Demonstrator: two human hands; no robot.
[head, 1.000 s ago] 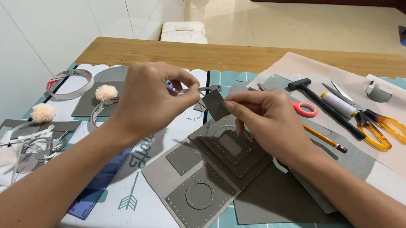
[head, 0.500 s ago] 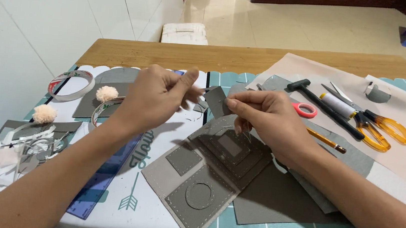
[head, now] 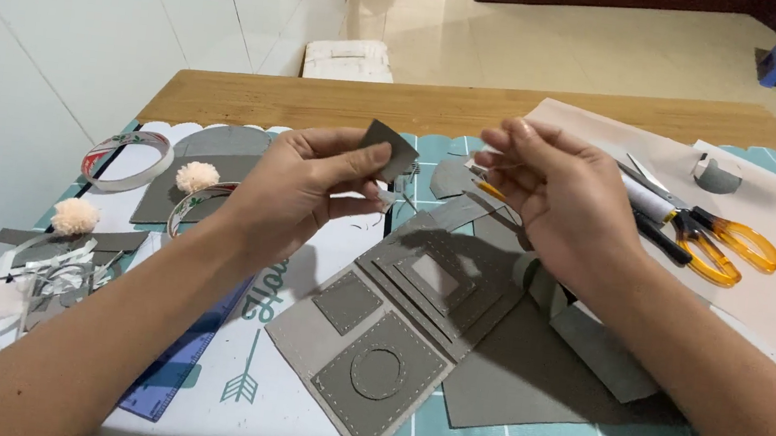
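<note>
Orange-handled scissors (head: pixel 726 246), two pompoms (head: pixel 197 176), tape roll (head: pixel 128 160), perhaps a blue ruler (head: pixel 186 360).

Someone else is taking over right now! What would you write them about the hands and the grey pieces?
Left hand: raised above the table, pinching a small grey piece between thumb and fingers.
Right hand: raised, fingertips pinched together; whatever they hold is too small to tell.
Stitched grey panel, with square patches and a circle, lies flat below both hands on a larger grey sheet.
Orange-handled scissors lie right of the right hand; two pompoms and a tape roll lie left.
Done: patches sewn onto the panel.
Left: the small piece is not yet attached.
</note>
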